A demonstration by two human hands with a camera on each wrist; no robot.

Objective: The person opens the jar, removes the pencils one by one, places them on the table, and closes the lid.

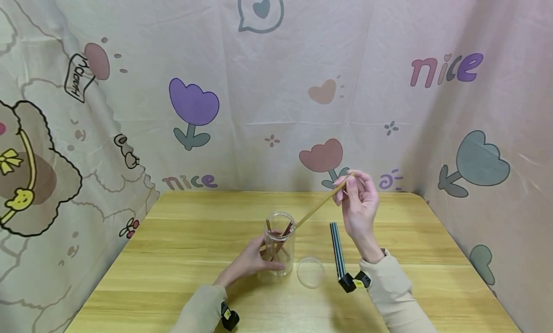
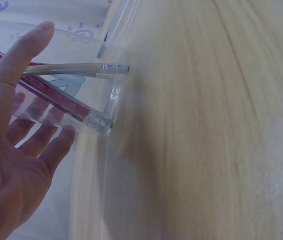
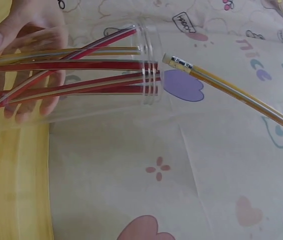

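Observation:
My left hand holds a clear jar upright on the table, thumb on one side and fingers on the other. Several red pencils and a yellow one lean inside it, eraser ends at the bottom in the left wrist view. Above and to the right of the jar, my right hand pinches a yellow pencil near its upper end. This pencil slants down to the left. In the right wrist view its eraser end is just outside the jar's mouth.
A clear round lid lies on the wooden table right of the jar. Beyond it, dark blue-striped pencils lie side by side near my right wrist. A printed cloth hangs behind the table and along its sides.

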